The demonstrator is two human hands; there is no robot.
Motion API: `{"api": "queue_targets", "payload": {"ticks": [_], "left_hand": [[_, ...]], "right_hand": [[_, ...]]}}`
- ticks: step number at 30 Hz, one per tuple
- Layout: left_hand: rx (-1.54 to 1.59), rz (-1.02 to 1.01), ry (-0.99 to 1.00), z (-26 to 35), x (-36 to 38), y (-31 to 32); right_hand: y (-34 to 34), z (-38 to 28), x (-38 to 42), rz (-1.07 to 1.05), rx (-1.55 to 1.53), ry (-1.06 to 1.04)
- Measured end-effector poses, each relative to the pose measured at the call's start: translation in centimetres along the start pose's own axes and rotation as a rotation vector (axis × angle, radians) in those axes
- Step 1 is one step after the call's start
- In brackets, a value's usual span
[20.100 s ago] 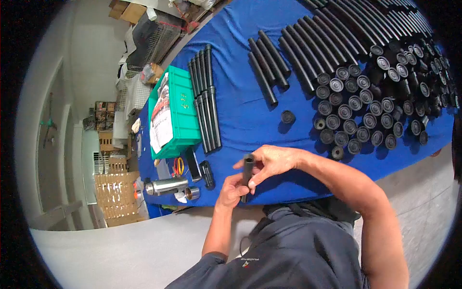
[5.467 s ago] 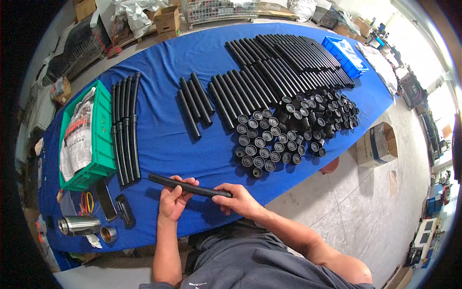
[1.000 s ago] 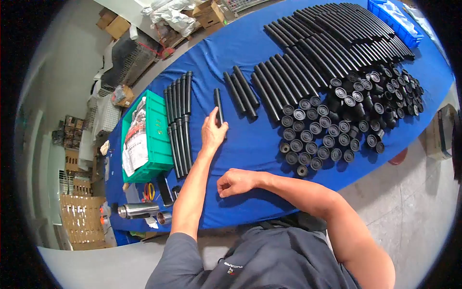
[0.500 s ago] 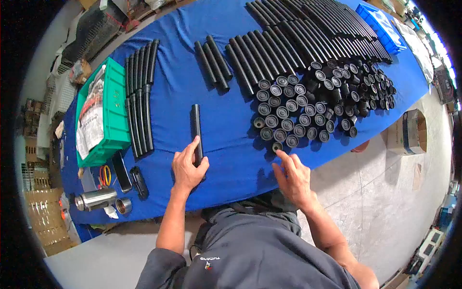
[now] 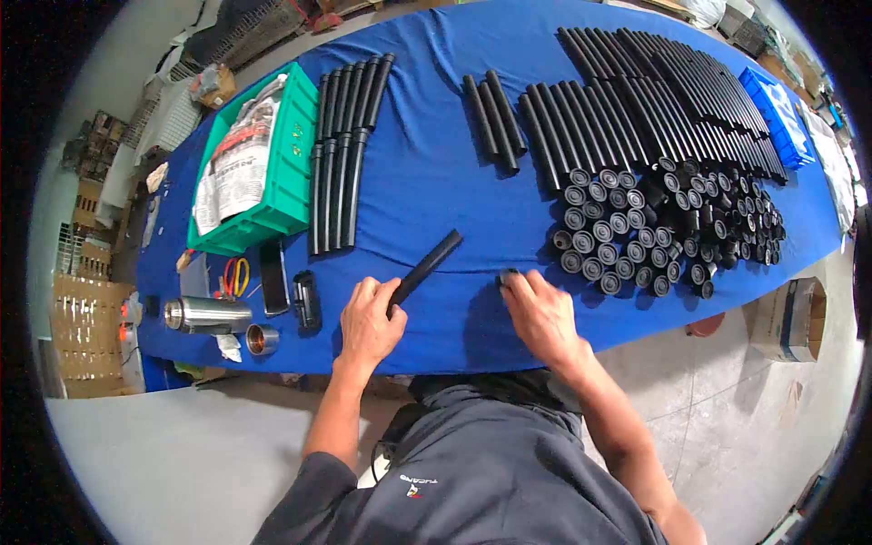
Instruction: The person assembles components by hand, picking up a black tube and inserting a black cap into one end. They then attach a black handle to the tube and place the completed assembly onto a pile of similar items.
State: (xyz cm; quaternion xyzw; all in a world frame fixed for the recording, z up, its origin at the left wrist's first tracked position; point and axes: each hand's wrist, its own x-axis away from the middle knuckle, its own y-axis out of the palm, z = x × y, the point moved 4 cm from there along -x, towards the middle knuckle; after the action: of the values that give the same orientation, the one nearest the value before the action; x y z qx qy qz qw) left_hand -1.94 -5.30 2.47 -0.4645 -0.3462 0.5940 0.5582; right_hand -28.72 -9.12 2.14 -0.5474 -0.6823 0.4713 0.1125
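Left hand (image 5: 368,320) fingers grip long matte black tube (image 5: 427,264); right hand (image 5: 542,316) fingers pinch small black cap (image 5: 505,277).

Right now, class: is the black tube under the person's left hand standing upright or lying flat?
Lying flat. The black tube rests lengthwise on the blue table, with the left hand gripping its near end.

Dark grey short-sleeved shirt here, small white lettering with what looks like a red mark, forearms bare.
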Motion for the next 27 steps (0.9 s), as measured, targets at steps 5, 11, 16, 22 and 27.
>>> {"api": "queue_targets", "payload": {"ticks": [5, 11, 16, 22, 27], "left_hand": [[0.025, 0.053, -0.011, -0.8, 1.7, -0.4], [-0.029, 0.059, -0.047, -0.7, 1.6, 0.5], [-0.023, 0.051, -0.048, 0.4, 0.5, 0.8], [0.055, 0.067, -0.056, -0.6, -0.2, 0.9], [0.366, -0.129, -0.138, 1.1, -0.2, -2.1]], "right_hand": [[4.0, 2.4, -7.0, 0.011, 0.145, 0.023], [4.3, 3.4, -8.1, -0.131, 0.153, 0.137], [3.0, 1.9, -6.0, -0.049, -0.251, 0.114], [6.1, -0.2, -5.4, -0.836, -0.786, 0.293], [8.5, -0.1, -7.2, -0.946, -1.395, 0.12]]}}
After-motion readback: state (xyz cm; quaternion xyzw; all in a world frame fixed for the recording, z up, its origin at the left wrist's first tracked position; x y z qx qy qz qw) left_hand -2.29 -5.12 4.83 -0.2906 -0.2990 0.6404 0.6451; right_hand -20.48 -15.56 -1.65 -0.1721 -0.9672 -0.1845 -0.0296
